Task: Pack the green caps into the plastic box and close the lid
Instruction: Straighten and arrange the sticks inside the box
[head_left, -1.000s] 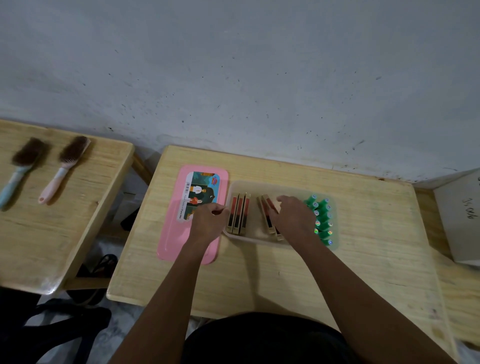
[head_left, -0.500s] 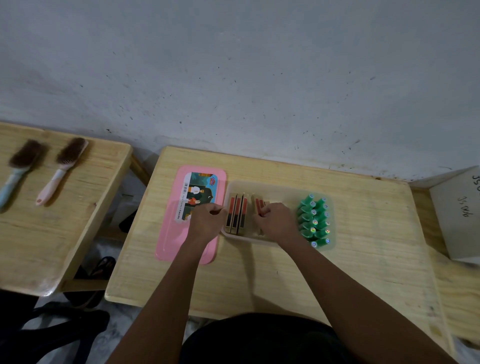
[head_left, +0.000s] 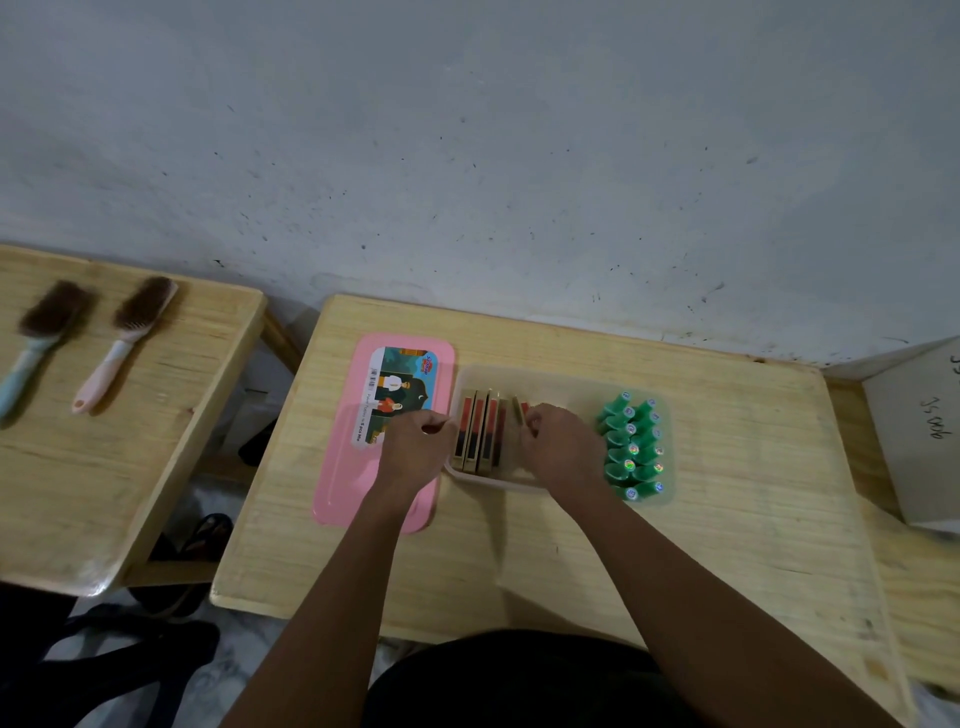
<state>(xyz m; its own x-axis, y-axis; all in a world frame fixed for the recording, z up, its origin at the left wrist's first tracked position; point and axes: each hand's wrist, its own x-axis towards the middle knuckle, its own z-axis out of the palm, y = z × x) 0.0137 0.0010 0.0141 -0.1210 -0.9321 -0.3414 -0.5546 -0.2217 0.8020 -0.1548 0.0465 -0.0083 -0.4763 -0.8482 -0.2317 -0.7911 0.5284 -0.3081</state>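
Nearest, two bare forearms reach out over the desk (head_left: 753, 519). The left hand (head_left: 415, 449) lies over the pink lid (head_left: 343, 467), fingers curled against the left wall of the box (head_left: 561, 375); I cannot tell whether it grips the rim. The right hand (head_left: 563, 449) is inside the box near its middle, fingers curled, pinching a pack (head_left: 521, 410) that stands on edge. Between the hands, a row of gold and red packs (head_left: 478, 431) stands on edge at the box's left end. The lid lies flat just left of the box, label up. The green caps (head_left: 631, 447) lie in two rows at the box's right end, right of the right hand. Farther left, two brushes (head_left: 124, 343) lie on a side desk (head_left: 156, 467). A carton (head_left: 914, 431) sits at the far right, and a grey wall rises behind.
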